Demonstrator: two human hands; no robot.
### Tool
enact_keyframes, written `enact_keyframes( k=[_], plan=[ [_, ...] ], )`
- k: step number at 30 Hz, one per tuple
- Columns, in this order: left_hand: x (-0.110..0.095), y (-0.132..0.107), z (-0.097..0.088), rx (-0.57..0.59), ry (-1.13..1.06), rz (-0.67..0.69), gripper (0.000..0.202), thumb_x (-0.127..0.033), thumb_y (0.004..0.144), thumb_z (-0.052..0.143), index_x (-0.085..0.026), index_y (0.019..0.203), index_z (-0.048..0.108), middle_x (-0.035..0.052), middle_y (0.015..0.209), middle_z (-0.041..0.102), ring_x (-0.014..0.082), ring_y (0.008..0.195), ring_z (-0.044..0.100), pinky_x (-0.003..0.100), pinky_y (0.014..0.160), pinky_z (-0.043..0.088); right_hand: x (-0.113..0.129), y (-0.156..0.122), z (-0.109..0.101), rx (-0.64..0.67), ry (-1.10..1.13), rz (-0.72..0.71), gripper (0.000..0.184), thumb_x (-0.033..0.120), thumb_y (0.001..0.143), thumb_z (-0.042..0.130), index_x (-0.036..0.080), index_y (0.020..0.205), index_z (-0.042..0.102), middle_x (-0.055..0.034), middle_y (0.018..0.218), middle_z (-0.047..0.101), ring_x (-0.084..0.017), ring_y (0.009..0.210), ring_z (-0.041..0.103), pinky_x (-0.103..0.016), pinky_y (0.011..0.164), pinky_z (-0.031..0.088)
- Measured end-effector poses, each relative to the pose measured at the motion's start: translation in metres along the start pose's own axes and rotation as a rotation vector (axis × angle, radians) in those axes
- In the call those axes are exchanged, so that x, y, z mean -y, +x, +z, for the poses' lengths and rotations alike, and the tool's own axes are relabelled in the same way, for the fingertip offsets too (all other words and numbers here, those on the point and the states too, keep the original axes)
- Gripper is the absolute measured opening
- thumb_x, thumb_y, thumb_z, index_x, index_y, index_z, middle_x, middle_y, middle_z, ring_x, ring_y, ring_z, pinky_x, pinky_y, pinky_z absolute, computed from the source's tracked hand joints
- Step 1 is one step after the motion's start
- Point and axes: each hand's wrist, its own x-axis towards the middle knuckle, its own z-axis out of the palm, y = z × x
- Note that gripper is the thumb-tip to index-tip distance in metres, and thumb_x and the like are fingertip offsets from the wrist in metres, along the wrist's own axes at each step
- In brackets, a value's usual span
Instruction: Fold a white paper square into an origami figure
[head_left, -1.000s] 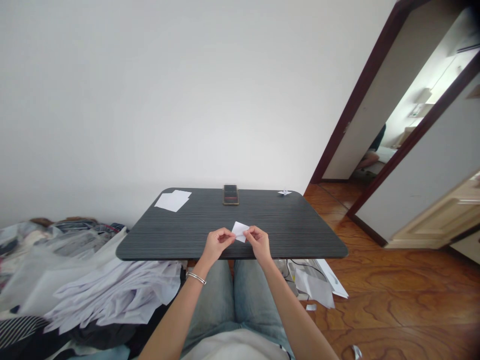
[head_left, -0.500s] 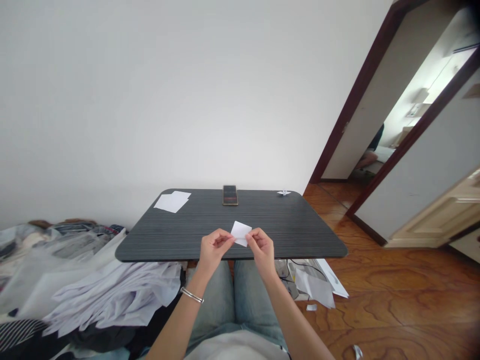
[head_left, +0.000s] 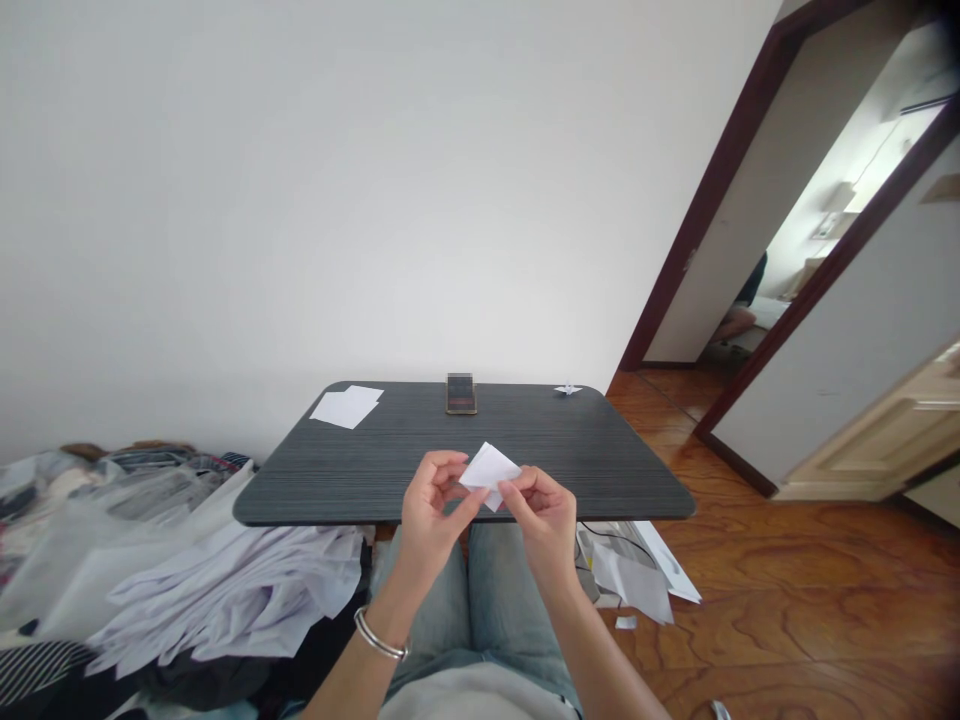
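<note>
A small folded piece of white paper (head_left: 489,468) is held up over the near edge of the dark table (head_left: 420,440). My left hand (head_left: 435,505) pinches its left side between thumb and fingers. On the right, my right hand (head_left: 541,505) grips the other side, thumb on the front face. The paper's layers show at the top corner, and its lower edge is partly covered by my thumbs. A silver bracelet (head_left: 380,637) circles my left wrist.
White paper sheets (head_left: 345,407) lie at the table's back left, a phone (head_left: 460,394) at the back middle, and a folded paper crane (head_left: 568,389) at the back right. Piled clothes (head_left: 225,590) sit left of the table. A person (head_left: 739,310) is partly visible through the doorway.
Both hands have come slightly nearer to me with the paper. The paper is turned and tilted, its layers now showing, and my right fingers have curled further around it.
</note>
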Motion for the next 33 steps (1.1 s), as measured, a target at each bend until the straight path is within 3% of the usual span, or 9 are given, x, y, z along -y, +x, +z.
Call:
enact_keyframes(
  k=[2,6,19,23,25,29,33],
  plan=[
    [-0.003,-0.002,0.004,-0.002,-0.014,-0.015,0.037,-0.029,0.068,0.072,-0.019,0.099,0.055,0.0040,0.080,0.065,0.0176,0.073,0.063,0.025,0.064,0.052,0.002,-0.003,0.002,-0.017,-0.004,-0.005,0.027,0.035,0.073,0.068,0.019,0.055,0.056,0.0016,0.052,0.051,-0.012,0.049,0.044,-0.024,0.047,0.037],
    [-0.006,-0.003,0.005,-0.017,-0.029,-0.047,0.023,-0.029,0.068,0.072,-0.017,0.083,0.061,0.0042,0.080,0.066,0.0169,0.072,0.063,0.025,0.064,0.051,0.006,-0.006,0.004,-0.050,-0.012,-0.014,0.027,0.034,0.074,0.068,0.019,0.055,0.056,0.0015,0.052,0.051,-0.012,0.050,0.045,-0.023,0.047,0.038],
    [-0.016,-0.008,0.009,-0.077,-0.207,-0.127,0.017,-0.021,0.068,0.073,-0.014,0.080,0.062,0.0004,0.070,0.066,0.0091,0.064,0.062,0.016,0.061,0.050,0.009,-0.008,0.007,-0.072,0.031,0.023,0.021,0.026,0.072,0.069,0.016,0.057,0.056,0.0031,0.053,0.052,-0.010,0.049,0.046,-0.021,0.048,0.038],
    [-0.014,-0.009,0.005,-0.091,-0.226,-0.050,0.022,-0.019,0.072,0.071,-0.017,0.092,0.062,-0.0007,0.071,0.068,0.0097,0.063,0.064,0.018,0.062,0.054,0.008,-0.007,0.006,-0.092,0.039,0.005,0.019,0.026,0.073,0.068,0.017,0.060,0.058,0.0028,0.055,0.054,-0.010,0.051,0.048,-0.021,0.049,0.040],
    [-0.012,-0.009,0.000,-0.106,-0.185,0.031,0.015,-0.017,0.074,0.069,-0.018,0.087,0.064,0.0000,0.076,0.069,0.0105,0.065,0.066,0.020,0.064,0.055,0.008,-0.007,0.004,-0.094,0.046,-0.004,0.017,0.026,0.075,0.067,0.017,0.063,0.059,0.0027,0.056,0.055,-0.010,0.052,0.049,-0.021,0.050,0.041],
    [-0.010,-0.007,-0.013,0.006,0.005,0.148,0.005,-0.015,0.076,0.067,-0.018,0.078,0.070,0.0017,0.075,0.071,0.0124,0.068,0.068,0.020,0.066,0.056,0.008,-0.007,0.001,-0.052,0.052,-0.007,0.015,0.026,0.077,0.066,0.017,0.066,0.061,0.0022,0.057,0.057,-0.011,0.053,0.052,-0.021,0.051,0.042],
    [-0.010,-0.004,-0.024,0.043,0.099,0.167,0.015,-0.016,0.075,0.068,-0.020,0.090,0.070,0.0030,0.082,0.073,0.0149,0.072,0.069,0.022,0.068,0.057,0.007,-0.007,0.002,0.005,0.072,0.004,0.015,0.028,0.076,0.067,0.018,0.068,0.062,0.0018,0.058,0.057,-0.012,0.053,0.053,-0.022,0.051,0.043]
  ],
)
